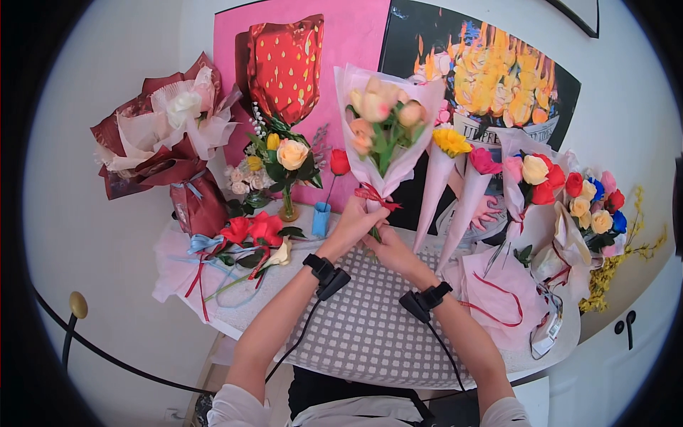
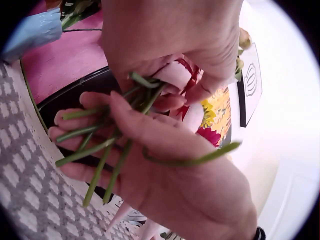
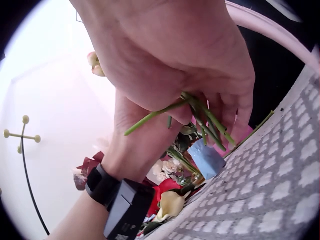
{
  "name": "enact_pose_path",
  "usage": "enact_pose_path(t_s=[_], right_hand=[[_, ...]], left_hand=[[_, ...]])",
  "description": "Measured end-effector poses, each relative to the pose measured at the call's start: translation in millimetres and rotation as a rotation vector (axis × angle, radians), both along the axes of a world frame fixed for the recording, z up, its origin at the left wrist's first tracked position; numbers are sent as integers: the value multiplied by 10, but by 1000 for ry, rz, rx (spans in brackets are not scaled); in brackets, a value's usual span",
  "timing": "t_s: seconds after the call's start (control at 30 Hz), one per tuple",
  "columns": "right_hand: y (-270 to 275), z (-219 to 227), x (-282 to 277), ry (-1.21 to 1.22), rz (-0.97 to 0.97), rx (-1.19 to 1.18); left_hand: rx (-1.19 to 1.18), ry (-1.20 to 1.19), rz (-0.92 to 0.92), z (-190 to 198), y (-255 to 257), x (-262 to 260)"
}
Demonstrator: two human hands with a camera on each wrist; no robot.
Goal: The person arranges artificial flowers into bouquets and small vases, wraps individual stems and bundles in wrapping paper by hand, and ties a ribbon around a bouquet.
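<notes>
Upright in front of me is a bouquet (image 1: 384, 114) of peach and pale pink roses in white-pink wrap, bound with a red ribbon (image 1: 377, 198). My left hand (image 1: 348, 222) grips its narrow neck just at the ribbon. Below that, my right hand (image 1: 391, 250) holds the bare green stems (image 2: 97, 177), thumb laid across them and fingers beneath. In the left wrist view the cut ends fan out over the right fingers, and one stem (image 2: 200, 161) bends out across the thumb's base. The right wrist view shows the stems (image 3: 155, 115) emerging under the right palm.
A grey checked cloth (image 1: 370, 320) covers the table's middle. At left lie red flowers (image 1: 263, 228) and ribbons, near a blue holder (image 1: 321, 219) and a maroon-wrapped bouquet (image 1: 192, 192). Cone-wrapped flowers (image 1: 434, 185), a mixed bouquet (image 1: 601, 206) and pink wrap (image 1: 498, 299) are at right.
</notes>
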State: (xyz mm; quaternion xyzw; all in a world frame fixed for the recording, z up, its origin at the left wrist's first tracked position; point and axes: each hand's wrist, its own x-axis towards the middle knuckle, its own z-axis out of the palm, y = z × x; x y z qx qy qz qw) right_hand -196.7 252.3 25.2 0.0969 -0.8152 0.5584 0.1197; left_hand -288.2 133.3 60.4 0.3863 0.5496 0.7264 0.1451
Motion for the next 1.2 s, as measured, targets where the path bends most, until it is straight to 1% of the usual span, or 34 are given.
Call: enact_pose_path(t_s=[0.03, 0.07, 0.1, 0.17, 0.2, 0.23, 0.27, 0.3, 0.33, 0.4, 0.47, 0.5, 0.53, 0.57, 0.63, 0.7, 0.83, 0.87, 0.93, 0.97, 1.03, 1.07, 1.13, 1.2], right_hand=[[-23, 22, 23, -18, -41, 2], [-9, -25, -8, -23, -40, 0], [12, -87, -37, -9, -59, 22], [70, -233, -119, -2, -80, 40], [108, -301, -173, -10, -89, 89], [115, -302, -190, -16, -99, 139], [112, -316, -199, -21, -103, 136], [95, -331, -218, 62, -115, 141], [63, -301, -221, 146, -127, 147], [-21, -167, -142, 131, -133, 140], [-48, -143, -146, 122, -139, 129], [-56, -158, -155, 86, -115, 61], [-65, -185, -162, 50, -90, -8], [-79, -207, -174, 52, -93, -13], [-134, -223, -172, -55, -119, -119], [-178, -187, -142, -47, -133, -123], [-245, -145, -105, -27, -172, -134], [-256, -137, -97, -26, -173, -136], [-272, -127, -86, -79, -234, -77], [-263, -163, -108, -79, -234, -78], [-227, -291, -185, 44, -299, -4], [-208, -358, -217, 45, -300, -4], [-198, -415, -245, 170, -379, 123], [-199, -400, -221, 141, -390, 116]], left_hand=[[-29, 13, -25, 13, -24, 3], [-70, 23, 22, 36, -38, -1], [-73, 16, 22, 58, -50, -5], [-72, 10, -66, 303, -140, 142], [1, -8, -91, 340, -121, 184], [-1, -12, -93, 352, -115, 167], [-67, 13, -69, 364, -100, 142], [-132, 40, -47, 361, -74, 126], [-133, 37, -53, 353, -31, 124], [-76, 1, 18, 330, 68, 139], [-65, 6, 27, 423, 93, 181], [-51, 8, 42, 451, 102, 201], [-57, 7, 39, 413, 130, 187], [-21, 21, 64, 373, 164, 155], [10, 34, 88, 329, 187, 130], [-43, -73, 172, 322, 177, 124], [-61, -85, 190, 251, 195, 42], [-26, -89, 213, 225, 223, 30], [9, -94, 234, 188, 275, 18], [28, -100, 227, 179, 301, 17], [49, -105, 219, 176, 323, 6], [25, -113, 188, 179, 327, 4], [2, -121, 154, 190, 334, 12], [-27, -143, 120, 201, 332, 33]])
